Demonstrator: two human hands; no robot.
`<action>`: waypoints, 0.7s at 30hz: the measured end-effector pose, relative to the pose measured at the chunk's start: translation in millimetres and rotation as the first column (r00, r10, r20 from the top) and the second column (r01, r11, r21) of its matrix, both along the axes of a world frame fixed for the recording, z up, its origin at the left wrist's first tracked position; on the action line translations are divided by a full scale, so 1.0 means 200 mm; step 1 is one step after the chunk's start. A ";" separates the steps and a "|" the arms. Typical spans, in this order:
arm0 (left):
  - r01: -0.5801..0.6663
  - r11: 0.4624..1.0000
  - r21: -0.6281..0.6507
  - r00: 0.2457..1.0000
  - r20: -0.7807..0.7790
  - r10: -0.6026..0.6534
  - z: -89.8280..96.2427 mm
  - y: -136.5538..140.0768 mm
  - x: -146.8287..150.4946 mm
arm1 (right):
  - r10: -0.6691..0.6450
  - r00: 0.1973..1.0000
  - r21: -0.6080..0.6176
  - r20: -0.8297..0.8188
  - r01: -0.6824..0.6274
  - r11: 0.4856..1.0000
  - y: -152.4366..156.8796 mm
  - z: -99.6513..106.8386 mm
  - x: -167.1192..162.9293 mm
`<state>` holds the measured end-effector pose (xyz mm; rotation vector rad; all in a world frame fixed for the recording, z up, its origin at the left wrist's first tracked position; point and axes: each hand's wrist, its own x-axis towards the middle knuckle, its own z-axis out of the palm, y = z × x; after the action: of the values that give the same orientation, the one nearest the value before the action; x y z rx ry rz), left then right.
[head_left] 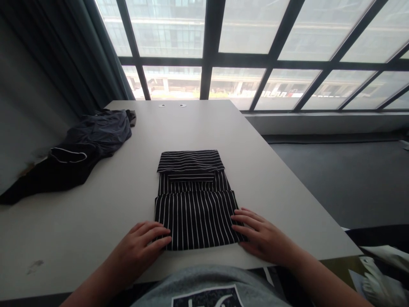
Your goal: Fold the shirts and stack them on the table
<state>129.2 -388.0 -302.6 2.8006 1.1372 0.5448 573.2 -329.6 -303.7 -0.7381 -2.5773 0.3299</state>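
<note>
The cloth [195,219] lies on the table [191,128], between left hand [139,245] and right hand [263,235]! Clothes [100,134] left, window [238,83] behind.

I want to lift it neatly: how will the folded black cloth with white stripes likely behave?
The folded black cloth with white stripes is probably floppy: its edges curve softly. It may unfold if lifted by one layer, since no fastening shows. Pushed, it would likely slide or wrinkle rather than roll, as it lies flat on the smooth white table.

White table [265,179], striped cloth [194,219], dark garments [99,132]
</note>
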 end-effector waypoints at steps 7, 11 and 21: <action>-0.056 0.996 0.067 0.997 -0.055 0.059 -0.01 0.02 0.05 | -0.031 0.997 0.095 0.068 0.025 0.995 0.03 -0.04 -0.02; -0.216 0.973 0.079 0.973 -0.064 0.221 -0.04 0.04 0.06 | -0.083 0.996 0.069 0.017 0.082 0.994 0.03 -0.07 -0.08; -0.226 0.959 0.170 0.974 0.011 0.228 -0.03 0.07 0.18 | -0.191 0.981 0.128 -0.023 0.193 0.973 0.01 -0.08 -0.14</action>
<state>166.0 -373.3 -308.1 2.8306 1.4943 0.6788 545.3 -326.9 -320.3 -0.9255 -2.4649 0.1042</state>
